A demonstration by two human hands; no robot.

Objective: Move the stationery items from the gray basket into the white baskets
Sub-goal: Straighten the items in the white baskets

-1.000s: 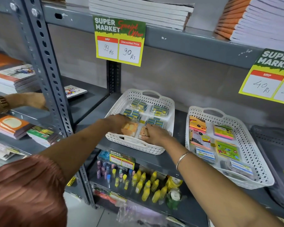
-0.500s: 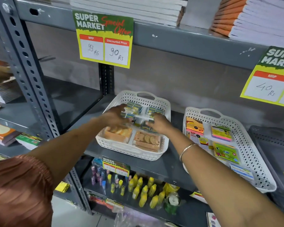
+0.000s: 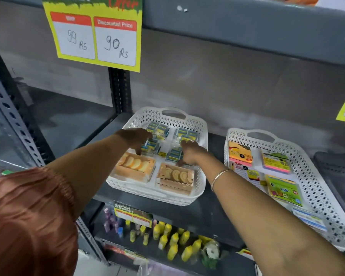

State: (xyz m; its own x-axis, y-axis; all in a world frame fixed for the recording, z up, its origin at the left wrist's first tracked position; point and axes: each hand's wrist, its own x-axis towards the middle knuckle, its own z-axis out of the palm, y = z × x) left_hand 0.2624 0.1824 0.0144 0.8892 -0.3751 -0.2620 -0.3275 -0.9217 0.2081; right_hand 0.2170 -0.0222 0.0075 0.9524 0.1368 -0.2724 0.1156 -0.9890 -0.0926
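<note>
The left white basket (image 3: 153, 114) sits on the grey shelf. At its front lie two clear boxes of orange pieces (image 3: 135, 168), and several small blue-and-yellow packets (image 3: 187, 134) fill its back. My left hand (image 3: 136, 138) and my right hand (image 3: 189, 152) both lie fingers-down on these packets, thumbs spread, gripping nothing that I can see. The right white basket (image 3: 315, 176) holds sticky-note pads (image 3: 276, 163) and other packs. The gray basket (image 3: 339, 176) is at the far right, mostly cut off, its inside hidden.
A yellow price sign (image 3: 100, 36) hangs from the upper shelf edge (image 3: 247, 22) above the left basket. A perforated steel upright (image 3: 12, 120) stands at the left. The shelf below holds several yellow bottles (image 3: 173, 242).
Both hands have left the orange boxes at the basket's front and moved back onto the blue-and-yellow packets. The camera has come closer to the shelf.
</note>
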